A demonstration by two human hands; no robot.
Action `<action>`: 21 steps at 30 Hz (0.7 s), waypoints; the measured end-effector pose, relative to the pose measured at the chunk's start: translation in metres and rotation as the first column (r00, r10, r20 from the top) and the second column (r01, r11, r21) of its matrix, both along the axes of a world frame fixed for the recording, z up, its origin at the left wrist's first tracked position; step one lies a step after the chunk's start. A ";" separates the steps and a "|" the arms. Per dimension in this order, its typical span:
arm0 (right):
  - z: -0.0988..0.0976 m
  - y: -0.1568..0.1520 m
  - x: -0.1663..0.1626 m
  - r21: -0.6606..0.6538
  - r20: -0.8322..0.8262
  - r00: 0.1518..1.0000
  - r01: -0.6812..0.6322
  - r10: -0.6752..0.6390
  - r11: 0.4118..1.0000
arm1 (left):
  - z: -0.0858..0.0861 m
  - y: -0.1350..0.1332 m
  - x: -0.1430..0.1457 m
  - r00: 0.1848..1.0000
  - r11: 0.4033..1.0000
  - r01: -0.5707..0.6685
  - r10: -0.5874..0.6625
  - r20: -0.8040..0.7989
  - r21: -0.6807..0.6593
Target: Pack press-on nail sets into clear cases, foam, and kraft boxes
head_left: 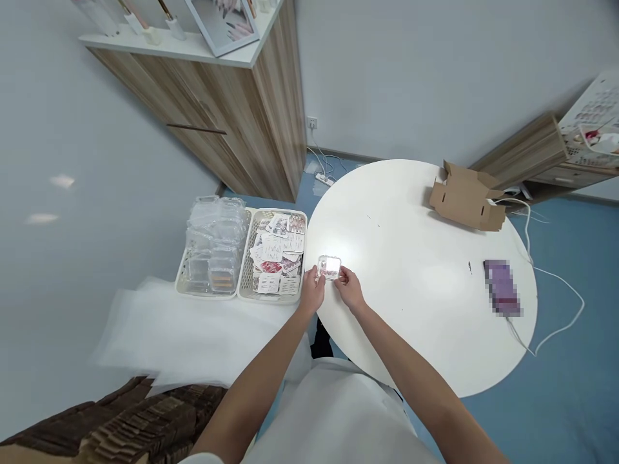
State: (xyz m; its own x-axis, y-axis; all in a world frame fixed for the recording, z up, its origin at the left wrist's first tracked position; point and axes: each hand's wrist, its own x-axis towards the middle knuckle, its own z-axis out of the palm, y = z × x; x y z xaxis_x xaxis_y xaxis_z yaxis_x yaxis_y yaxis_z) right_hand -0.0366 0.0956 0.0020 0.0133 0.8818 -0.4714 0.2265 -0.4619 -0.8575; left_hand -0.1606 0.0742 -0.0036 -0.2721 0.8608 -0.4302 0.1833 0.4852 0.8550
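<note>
clear box lay between the left hand and right hand, near the table's left edge, with no obvious long axis. both hands, nearly closed, pinched its opposite sides, equally near.

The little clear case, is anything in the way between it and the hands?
Nothing that I can see. The left hand touches the clear case at its left side, the right hand at its right. The cardboard box lies well away on the table.

Details in clear case too small, purple item pixelated, picture frame cropped
</note>
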 end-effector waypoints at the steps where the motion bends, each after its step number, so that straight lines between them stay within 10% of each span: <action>1: 0.000 0.000 -0.001 0.004 0.009 1.000 0.000 0.000 1.000 | -0.001 -0.001 0.000 1.000 1.000 -0.001 0.001 0.014 0.007; 21: 0.002 0.002 -0.002 -0.013 0.023 1.000 0.020 -0.020 1.000 | -0.005 -0.008 0.002 0.997 1.000 0.012 -0.014 0.079 0.026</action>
State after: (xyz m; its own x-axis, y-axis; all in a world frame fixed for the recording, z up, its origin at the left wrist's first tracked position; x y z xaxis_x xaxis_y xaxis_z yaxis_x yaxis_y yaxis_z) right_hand -0.0381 0.0974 0.0040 0.0419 0.8750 -0.4822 0.2366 -0.4776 -0.8461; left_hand -0.1589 0.0666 -0.0081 -0.2271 0.8751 -0.4274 0.1210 0.4608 0.8792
